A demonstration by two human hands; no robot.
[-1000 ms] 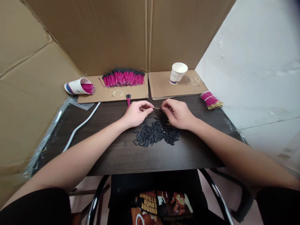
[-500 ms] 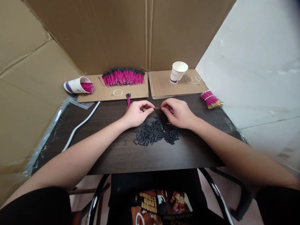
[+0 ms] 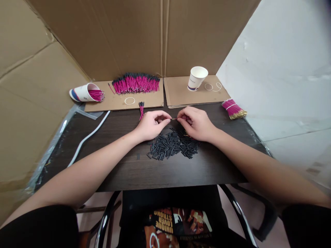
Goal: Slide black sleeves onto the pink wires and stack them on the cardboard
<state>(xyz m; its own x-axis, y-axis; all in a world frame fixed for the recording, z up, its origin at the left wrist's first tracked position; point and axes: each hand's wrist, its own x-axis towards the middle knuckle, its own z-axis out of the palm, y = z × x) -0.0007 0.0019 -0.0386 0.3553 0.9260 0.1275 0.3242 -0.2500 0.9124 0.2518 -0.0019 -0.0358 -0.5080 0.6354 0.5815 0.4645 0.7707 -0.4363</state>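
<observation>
My left hand (image 3: 154, 125) is closed in a pinch, with the dark tip of what looks like a black sleeve at its fingertips, mostly hidden. Facing it, my right hand (image 3: 196, 124) pinches a thin wire, whose gold-coloured pin (image 3: 174, 119) bridges the small gap between both hands. More gold pins (image 3: 186, 135) poke out under the right palm; what they belong to is hidden. Below the hands lies a pile of short black sleeves (image 3: 168, 146). Just behind my left hand is a small bunch of magenta wires (image 3: 141, 109) with black ends.
On cardboard (image 3: 108, 106) at the back lie a heap of black-tipped magenta wires (image 3: 137, 84), a tipped paper cup (image 3: 81, 93) holding wires and a rubber band (image 3: 129, 101). An upright paper cup (image 3: 197, 79) stands right. A banded wire bundle (image 3: 234, 108) lies far right; a white cable (image 3: 88, 137) left.
Both hands keep nearly the same place and pinch. The gap between the fingertips looks slightly narrower, and less magenta shows at the right fingertips. The view has shifted a little.
</observation>
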